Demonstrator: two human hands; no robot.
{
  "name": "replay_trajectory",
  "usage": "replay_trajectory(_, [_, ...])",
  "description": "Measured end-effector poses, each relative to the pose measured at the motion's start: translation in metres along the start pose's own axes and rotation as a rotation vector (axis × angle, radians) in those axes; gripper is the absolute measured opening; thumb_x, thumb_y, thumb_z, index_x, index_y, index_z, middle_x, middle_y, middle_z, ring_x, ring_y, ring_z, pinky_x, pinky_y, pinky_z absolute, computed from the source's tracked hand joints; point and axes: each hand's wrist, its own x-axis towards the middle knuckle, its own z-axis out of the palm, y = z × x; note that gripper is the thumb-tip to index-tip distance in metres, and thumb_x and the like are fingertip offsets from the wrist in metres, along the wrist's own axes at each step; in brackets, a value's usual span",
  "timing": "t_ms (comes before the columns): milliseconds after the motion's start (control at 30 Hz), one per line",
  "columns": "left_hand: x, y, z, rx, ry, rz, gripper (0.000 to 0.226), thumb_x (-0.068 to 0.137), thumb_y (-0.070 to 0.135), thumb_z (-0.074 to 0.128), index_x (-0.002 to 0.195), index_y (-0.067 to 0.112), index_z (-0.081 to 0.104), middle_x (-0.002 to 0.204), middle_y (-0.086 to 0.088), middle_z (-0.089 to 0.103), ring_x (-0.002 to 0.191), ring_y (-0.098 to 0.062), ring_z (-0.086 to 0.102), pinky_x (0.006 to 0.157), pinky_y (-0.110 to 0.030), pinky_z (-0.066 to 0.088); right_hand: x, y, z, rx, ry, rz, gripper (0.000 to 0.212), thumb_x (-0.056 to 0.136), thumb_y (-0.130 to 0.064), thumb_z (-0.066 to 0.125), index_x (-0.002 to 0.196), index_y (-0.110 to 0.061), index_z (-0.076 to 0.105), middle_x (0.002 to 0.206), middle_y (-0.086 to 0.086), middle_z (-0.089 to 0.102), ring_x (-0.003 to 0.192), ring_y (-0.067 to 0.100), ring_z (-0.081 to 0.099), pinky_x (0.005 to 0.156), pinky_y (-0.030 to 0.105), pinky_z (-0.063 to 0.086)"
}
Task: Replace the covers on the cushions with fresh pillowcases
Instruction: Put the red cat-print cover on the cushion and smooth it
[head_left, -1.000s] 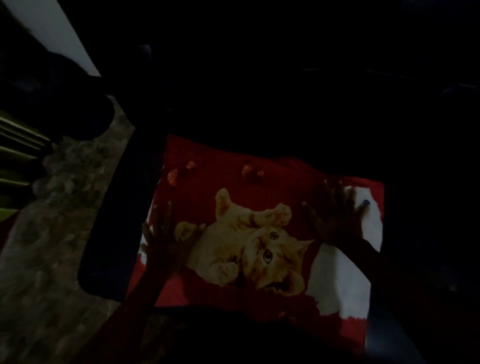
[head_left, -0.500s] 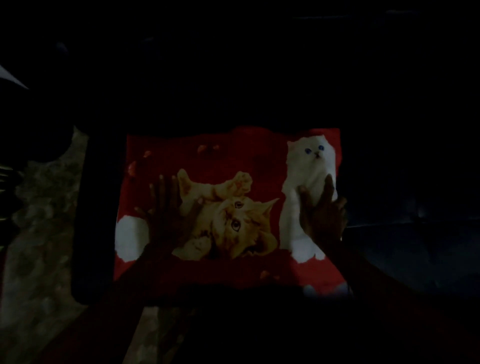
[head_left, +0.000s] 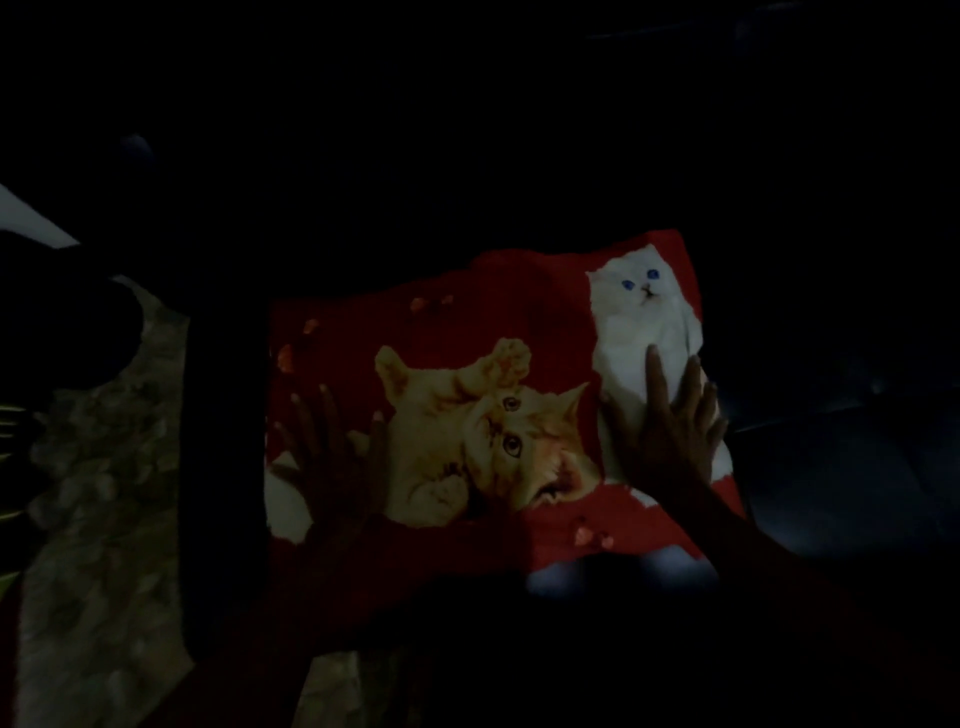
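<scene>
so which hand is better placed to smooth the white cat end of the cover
Right, probably. The right hand lies flat with fingers spread on the white cat at that end of the cover; the left hand rests flat at the opposite end, beside the orange kitten.

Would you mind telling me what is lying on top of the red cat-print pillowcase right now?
Both hands lie flat on the red cat-print pillowcase: the left hand beside the ginger kitten, the right hand over the white kitten's lower body. What lies inside or beneath it is covered and too dark to tell.
</scene>
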Motion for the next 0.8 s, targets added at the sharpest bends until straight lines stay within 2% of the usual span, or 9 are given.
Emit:
replay_trajectory(133, [0.009,-0.018,0.006,0.129,-0.044,0.076,0.09,0.086,0.08,0.021,0.159,0.034,-0.004,0.167,-0.004,-0.017,0.152,-0.034,-0.015,0.113,-0.074,0.004,-0.027,-0.007,0.005,-0.044,0.046,-0.039,0.087,0.091,-0.075,0.042,0.159,-0.045,-0.004,0.17,0.005,-0.01,0.155,0.039,-0.006,0.119,0.069,0.004])
replay_trajectory(200, [0.005,-0.019,0.007,0.141,-0.048,0.084,0.088,0.091,0.074,0.025,0.161,0.025,0.002,0.167,-0.008,-0.013,0.152,-0.035,-0.014,0.114,-0.073,0.003,-0.043,-0.006,0.007,-0.045,0.023,-0.053,0.086,0.09,-0.076,0.038,0.159,-0.045,-0.002,0.17,0.003,-0.008,0.156,0.033,-0.006,0.12,0.064,0.002])
replay_trajectory(267, [0.002,-0.008,0.005,0.119,-0.033,0.102,0.085,0.094,0.066,0.021,0.16,0.015,0.007,0.167,-0.014,-0.009,0.152,-0.036,-0.012,0.113,-0.075,0.003,-0.052,0.0,0.002,0.015,0.086,-0.001,0.08,0.091,-0.074,0.034,0.16,-0.041,0.009,0.169,0.007,0.009,0.155,0.032,0.01,0.121,0.06,0.015])
replay_trajectory(367, [-0.001,0.028,0.003,0.199,-0.024,0.296,0.076,0.1,0.055,0.017,0.159,0.007,0.011,0.166,-0.02,-0.002,0.152,-0.04,-0.008,0.117,-0.07,-0.001,-0.046,0.023,-0.012,0.244,0.195,0.306,0.08,0.088,-0.078,0.043,0.155,-0.037,0.027,0.158,0.011,0.033,0.144,0.035,0.033,0.114,0.057,0.033])
replay_trajectory(500, [-0.03,0.121,0.0,0.023,-0.144,0.496,0.084,0.091,0.066,0.022,0.161,0.022,0.006,0.167,-0.008,-0.007,0.154,-0.028,-0.008,0.118,-0.061,-0.004,-0.022,0.064,-0.029,0.578,-0.168,0.535,0.088,0.075,-0.083,0.063,0.141,-0.025,0.055,0.14,0.008,0.057,0.128,0.033,0.056,0.108,0.047,0.044])
replay_trajectory(567, [-0.041,0.151,0.01,0.034,-0.235,0.447,0.083,0.093,0.073,0.022,0.16,0.027,0.004,0.167,-0.003,-0.011,0.153,-0.022,-0.014,0.117,-0.065,-0.006,-0.008,0.077,-0.052,0.686,-0.316,0.531,0.079,0.065,-0.077,0.076,0.122,-0.022,0.07,0.123,0.0,0.07,0.106,0.019,0.069,0.091,0.033,0.056])
replay_trajectory(633, [-0.044,0.161,0.02,0.065,-0.246,0.388,0.081,0.095,0.071,0.031,0.16,0.031,0.001,0.167,-0.001,-0.012,0.153,-0.021,-0.017,0.116,-0.067,-0.007,0.004,0.079,-0.083,0.75,-0.479,0.465,0.059,0.065,-0.066,0.084,0.106,-0.026,0.075,0.102,-0.009,0.075,0.084,0.008,0.072,0.065,0.018,0.056])
replay_trajectory(667, [-0.043,0.161,0.022,0.074,-0.231,0.373,0.08,0.096,0.067,0.035,0.159,0.032,0.0,0.167,0.0,-0.012,0.152,-0.021,-0.018,0.116,-0.067,-0.007,0.01,0.079,-0.092,0.75,-0.538,0.413,0.056,0.065,-0.064,0.085,0.104,-0.026,0.075,0.099,-0.01,0.076,0.083,0.007,0.073,0.063,0.017,0.056])
replay_trajectory(800, [-0.044,0.158,0.019,0.128,-0.227,0.375,0.077,0.099,0.062,0.034,0.158,0.033,-0.005,0.167,0.001,-0.014,0.152,-0.02,-0.018,0.117,-0.065,-0.007,0.017,0.094,-0.094,0.977,-0.661,0.373,0.06,0.071,-0.057,0.084,0.116,-0.019,0.075,0.114,0.006,0.075,0.108,0.026,0.072,0.1,0.045,0.054])
